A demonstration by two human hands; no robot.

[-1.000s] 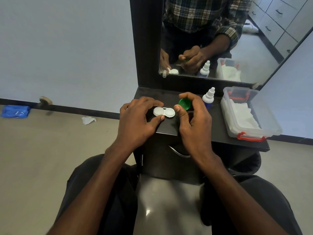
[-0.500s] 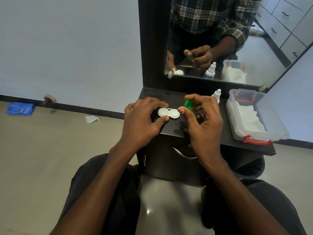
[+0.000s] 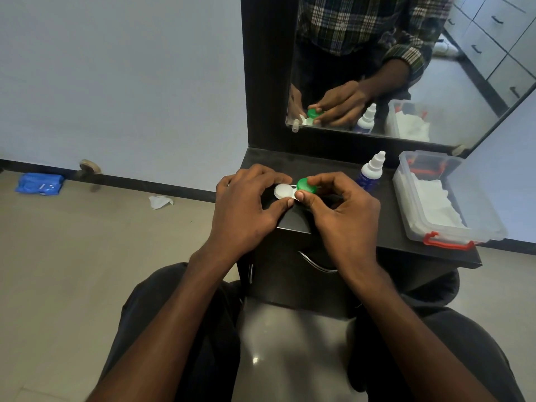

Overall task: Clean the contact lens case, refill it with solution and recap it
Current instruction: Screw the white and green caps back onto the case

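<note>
A white contact lens case (image 3: pixel 282 192) lies on the black counter (image 3: pixel 388 224), near its front left corner. My left hand (image 3: pixel 246 210) pinches the case's left well between curled fingers and thumb. My right hand (image 3: pixel 345 210) holds a green cap (image 3: pixel 306 185) between thumb and forefinger, and the cap sits over the case's right well. The left well has a white top. A blue solution bottle (image 3: pixel 369 172) with a white nozzle stands just right of my right hand.
A clear plastic box (image 3: pixel 452 227) with red latches, holding white tissues, sits at the counter's right end. A mirror (image 3: pixel 406 68) stands behind the counter. On the floor to the left lie a crumpled tissue (image 3: pixel 160 201) and a blue packet (image 3: pixel 39 184).
My right hand has brought the green cap down and left onto the case's right well. My left hand has kept its hold on the case.
</note>
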